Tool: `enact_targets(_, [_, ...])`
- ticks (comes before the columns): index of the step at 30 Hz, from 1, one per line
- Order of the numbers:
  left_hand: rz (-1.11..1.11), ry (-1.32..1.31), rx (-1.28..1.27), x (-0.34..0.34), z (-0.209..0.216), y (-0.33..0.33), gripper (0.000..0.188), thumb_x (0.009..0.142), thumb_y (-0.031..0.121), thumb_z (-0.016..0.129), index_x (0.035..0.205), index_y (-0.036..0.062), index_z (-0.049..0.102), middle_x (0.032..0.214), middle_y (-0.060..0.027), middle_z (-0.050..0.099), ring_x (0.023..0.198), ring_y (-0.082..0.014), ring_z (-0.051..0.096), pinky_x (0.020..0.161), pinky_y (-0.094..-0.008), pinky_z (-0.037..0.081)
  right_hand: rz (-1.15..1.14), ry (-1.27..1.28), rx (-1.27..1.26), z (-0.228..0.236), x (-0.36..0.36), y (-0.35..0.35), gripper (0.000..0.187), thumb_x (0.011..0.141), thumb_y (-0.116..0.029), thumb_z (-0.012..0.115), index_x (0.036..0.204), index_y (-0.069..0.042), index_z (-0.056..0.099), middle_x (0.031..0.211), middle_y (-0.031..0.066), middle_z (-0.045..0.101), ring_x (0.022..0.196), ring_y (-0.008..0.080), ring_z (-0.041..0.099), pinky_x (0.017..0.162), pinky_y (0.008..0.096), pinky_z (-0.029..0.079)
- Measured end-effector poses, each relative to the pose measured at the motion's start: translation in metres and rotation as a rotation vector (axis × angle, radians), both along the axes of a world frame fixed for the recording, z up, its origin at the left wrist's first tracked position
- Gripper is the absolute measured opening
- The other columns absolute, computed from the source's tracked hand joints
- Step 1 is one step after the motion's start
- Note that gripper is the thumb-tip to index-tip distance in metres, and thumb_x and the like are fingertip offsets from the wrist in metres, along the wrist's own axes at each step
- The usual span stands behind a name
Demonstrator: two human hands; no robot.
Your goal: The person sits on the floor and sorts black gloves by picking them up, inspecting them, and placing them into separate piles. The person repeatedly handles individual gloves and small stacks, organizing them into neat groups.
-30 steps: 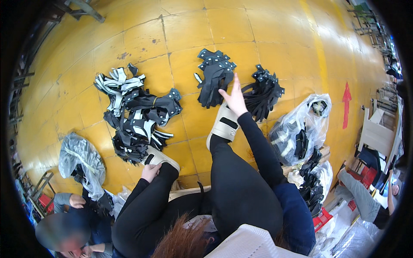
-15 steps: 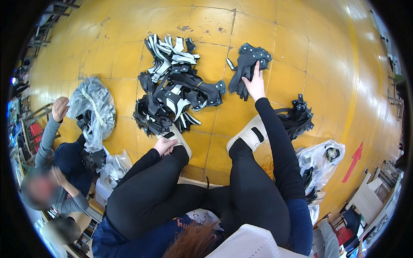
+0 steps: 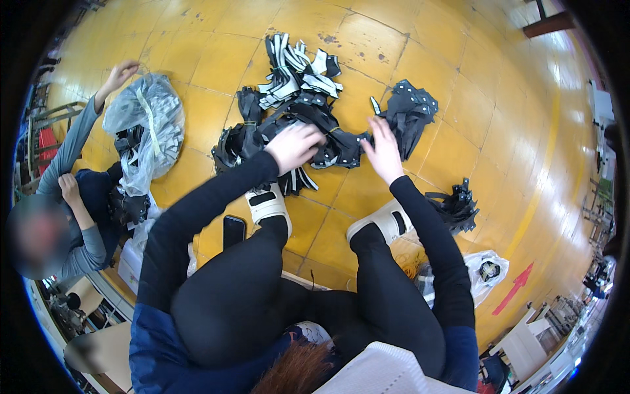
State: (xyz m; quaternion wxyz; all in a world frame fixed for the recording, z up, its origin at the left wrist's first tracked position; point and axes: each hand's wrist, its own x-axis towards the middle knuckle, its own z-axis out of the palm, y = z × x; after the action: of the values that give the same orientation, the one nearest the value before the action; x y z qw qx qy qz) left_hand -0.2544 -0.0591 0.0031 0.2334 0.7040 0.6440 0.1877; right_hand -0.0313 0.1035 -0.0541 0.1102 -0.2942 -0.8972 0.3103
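Note:
A heap of black strap-like strips [image 3: 249,136] lies on the floor in front of my feet, some tied in bundles. My left hand [image 3: 296,147] is over the middle of this heap, fingers bent and slightly blurred, so their grip is unclear. Between the heap and a separate bundle of black strips [image 3: 408,117] is my right hand [image 3: 384,150], thumb and fingers apart, holding nothing visible. Its thumb is close to the right end of the heap, where the strips carry small white squares. Black-and-white strips [image 3: 289,72] lie at the heap's far side.
Another black bundle [image 3: 457,209] lies beyond my right forearm. A black phone [image 3: 234,232] rests beside my left shoe [image 3: 268,205]. Clear plastic bags stand left [image 3: 147,111] and right [image 3: 484,272]. A co-worker in grey sleeves [image 3: 62,154] sits at the left, one hand near the left bag.
My left hand has moved from my left knee forward over the heap. My right hand has left the separate bundle and come toward the heap. The view has shifted; the phone now shows.

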Motion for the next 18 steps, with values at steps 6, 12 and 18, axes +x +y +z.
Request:
enact_targets(6, [-0.202, 0.599, 0.169, -0.037, -0.041, 0.101, 0.028, 0.08, 0.027, 0.063, 0.105, 0.0129, 0.063, 0.121, -0.0061, 0.058, 0.131, -0.0241, 0.041, 0.115, -0.055, 0.016, 0.402, -0.256, 0.115, -0.011, -0.039, -0.004, 0.058, 0.076, -0.019, 0.069, 0.127, 0.0, 0.049, 0.126, 0.0212, 0.053, 0.118, 0.0339, 0.051, 0.101, 0.0422, 0.041])
enact_targets(12, [0.148, 0.558, -0.45, -0.06, -0.056, 0.104, 0.064, 0.069, 0.054, 0.07, 0.123, 0.023, 0.058, 0.129, 0.0033, 0.051, 0.128, -0.0189, 0.042, 0.095, -0.084, 0.016, 0.329, -0.382, 0.071, 0.001, -0.055, -0.03, 0.068, 0.069, -0.025, 0.074, 0.127, 0.0, 0.05, 0.113, 0.0171, 0.06, 0.109, 0.034, 0.055, 0.098, 0.0449, 0.041])
enact_targets(18, [0.197, 0.726, -0.136, -0.082, -0.077, 0.017, 0.024, 0.078, 0.025, 0.062, 0.103, 0.0249, 0.062, 0.118, -0.0027, 0.052, 0.124, -0.0223, 0.044, 0.088, -0.0656, 0.034, 0.206, -0.462, -0.078, 0.005, -0.03, -0.032, 0.051, 0.061, -0.024, 0.074, 0.102, 0.004, 0.059, 0.098, 0.0227, 0.06, 0.098, 0.0396, 0.056, 0.088, 0.0451, 0.046])
